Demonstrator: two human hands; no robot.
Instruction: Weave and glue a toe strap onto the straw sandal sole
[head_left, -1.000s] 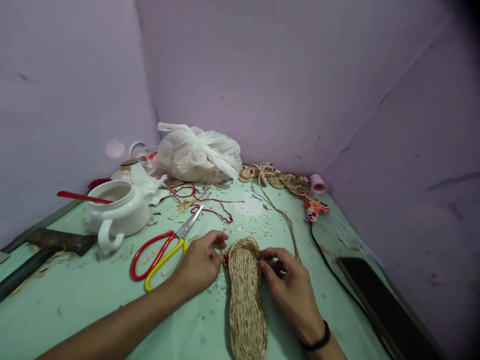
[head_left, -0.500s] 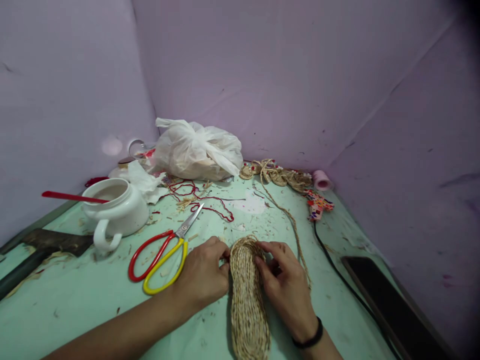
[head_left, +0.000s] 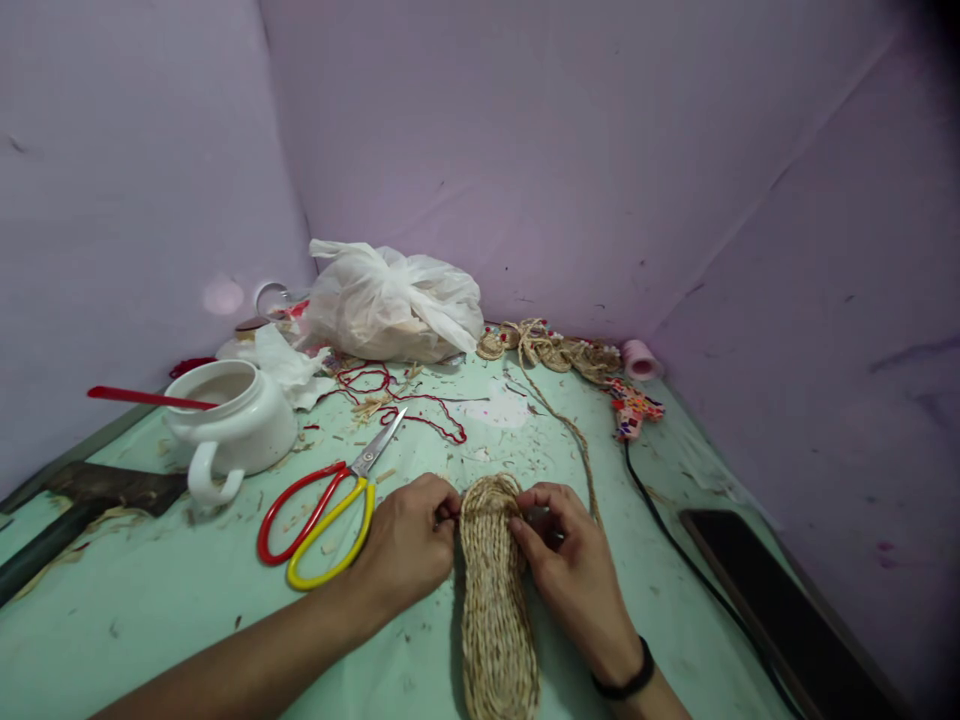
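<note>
Three lilac walls (head_left: 465,130) enclose your single mint-green covered table (head_left: 172,630). Well left of one tan, sole-shaped piece of coiled straw cord (head_left: 499,610), you have one dark metal tool with a black handle (head_left: 112,490) and one round white pot (head_left: 259,430) with one red stick (head_left: 142,398) in it. Nearer the sole lies one pair of scissors with one red and one yellow handle (head_left: 349,495); beyond it sits one knotted white plastic bag (head_left: 397,310).

Two hands flank the sole's far end. Your left hand (head_left: 416,540) is curled, thumb and forefinger together at the left edge; what they hold is hidden. Your right hand (head_left: 570,560) bends thumb and forefinger to the right edge, touching; whether they pinch it, you cannot tell. Farther right: one pink spool (head_left: 640,360), one dark flat slab (head_left: 787,610).
</note>
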